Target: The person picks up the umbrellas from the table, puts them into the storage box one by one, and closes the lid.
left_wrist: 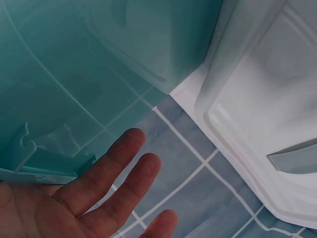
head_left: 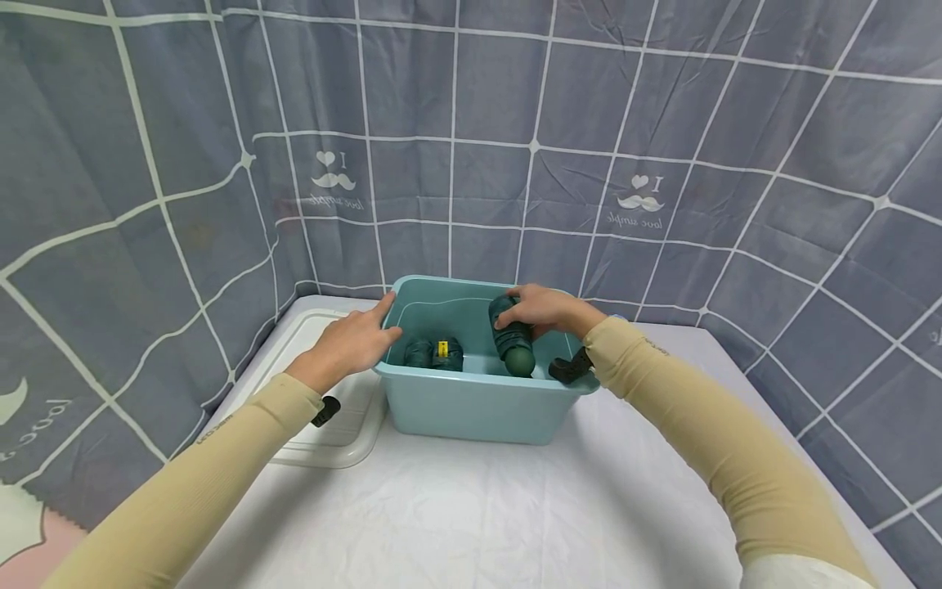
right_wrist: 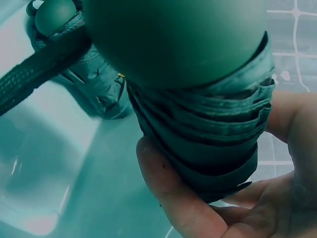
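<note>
A: Hands?
B: Right hand (head_left: pixel 548 309) grips a rolled green umbrella (head_left: pixel 517 339), knob end tipped down, inside the blue tub (head_left: pixel 471 409) at centre frame. Left hand (head_left: pixel 352 339), fingers extended, is at the tub's left rim.
A: Risks?
B: Grip is near the upper end; a slack squeeze could let the folds slide and the knob drop. Dark strap (right_wrist: pixel 44 64), left of the right wrist view, might snag. Two more bundles (head_left: pixel 447 356) lie lower left in the tub; a careless swing could knock them.
</note>
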`<state>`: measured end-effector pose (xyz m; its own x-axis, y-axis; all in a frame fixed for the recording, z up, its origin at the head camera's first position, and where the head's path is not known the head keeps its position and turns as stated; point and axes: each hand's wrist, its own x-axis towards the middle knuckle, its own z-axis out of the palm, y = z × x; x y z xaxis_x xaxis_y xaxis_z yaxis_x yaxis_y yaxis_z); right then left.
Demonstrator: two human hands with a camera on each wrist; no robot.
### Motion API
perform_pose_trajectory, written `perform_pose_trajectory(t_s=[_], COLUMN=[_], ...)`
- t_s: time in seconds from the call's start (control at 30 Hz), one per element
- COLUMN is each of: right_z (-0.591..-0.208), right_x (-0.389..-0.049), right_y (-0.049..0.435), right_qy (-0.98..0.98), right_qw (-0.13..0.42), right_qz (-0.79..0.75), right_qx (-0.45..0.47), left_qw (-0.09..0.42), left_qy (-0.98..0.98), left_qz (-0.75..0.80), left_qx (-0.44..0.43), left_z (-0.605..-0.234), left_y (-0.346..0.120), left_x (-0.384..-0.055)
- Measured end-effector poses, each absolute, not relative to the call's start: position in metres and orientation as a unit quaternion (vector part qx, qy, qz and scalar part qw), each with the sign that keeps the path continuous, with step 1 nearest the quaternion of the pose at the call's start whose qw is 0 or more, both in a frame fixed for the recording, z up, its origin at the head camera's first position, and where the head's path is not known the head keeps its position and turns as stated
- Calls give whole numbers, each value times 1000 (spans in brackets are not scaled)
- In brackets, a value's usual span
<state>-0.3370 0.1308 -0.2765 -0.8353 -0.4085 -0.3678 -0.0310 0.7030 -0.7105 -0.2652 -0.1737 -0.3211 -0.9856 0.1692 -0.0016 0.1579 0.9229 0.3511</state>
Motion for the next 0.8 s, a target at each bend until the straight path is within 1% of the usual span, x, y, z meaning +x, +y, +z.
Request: perform_pose_trajectory(t_s=[0.27,0.5,0.63,0.8], right_z=[-280,-284,-288,-292], right_x=[-345,-351,-354,-357], right_y=[117,109,106,101], right_qy=[886,894,892,895], right_qw=[294,307,324,332], right_qz=[-336,-293,-275,-257], right_qx=[-129,-144,-155,-148], left_qw=[22,23,25,21], left_qy=[980,980,980,982], left_qz=[179,181,179,174], left_qx=[82,80,77,75], left_z=[-322,-321,-322,-322], left_y=[-175,-174,-174,-173], left_x=[-266,-266,-266,-265])
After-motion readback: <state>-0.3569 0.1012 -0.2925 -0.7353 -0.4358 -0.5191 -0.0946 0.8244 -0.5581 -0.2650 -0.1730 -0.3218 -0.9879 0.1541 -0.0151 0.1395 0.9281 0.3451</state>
